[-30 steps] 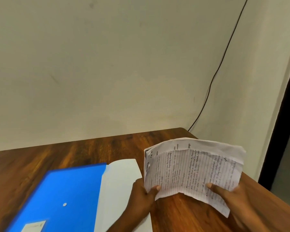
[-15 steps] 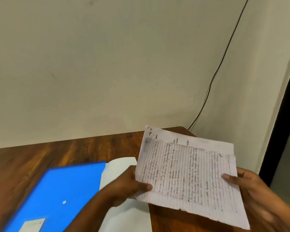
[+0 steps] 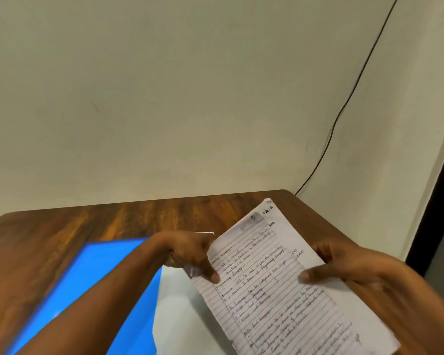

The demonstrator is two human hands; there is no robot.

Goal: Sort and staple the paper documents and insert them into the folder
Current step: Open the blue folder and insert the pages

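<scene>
Above the table (image 3: 87, 221) you pinch the papers (image 3: 280, 290) in both hands, left hand (image 3: 190, 254) and right hand (image 3: 344, 265) each gripping an edge; folder (image 3: 87, 285) lies open below-left. Uneven sheets may slip or crease, misaligning any staple.

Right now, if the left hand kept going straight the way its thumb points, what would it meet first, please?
The left hand already pinches the handwritten papers at their left edge. Continuing rightward across the sheet, it would probably meet the right hand first; depth is unclear.
</scene>
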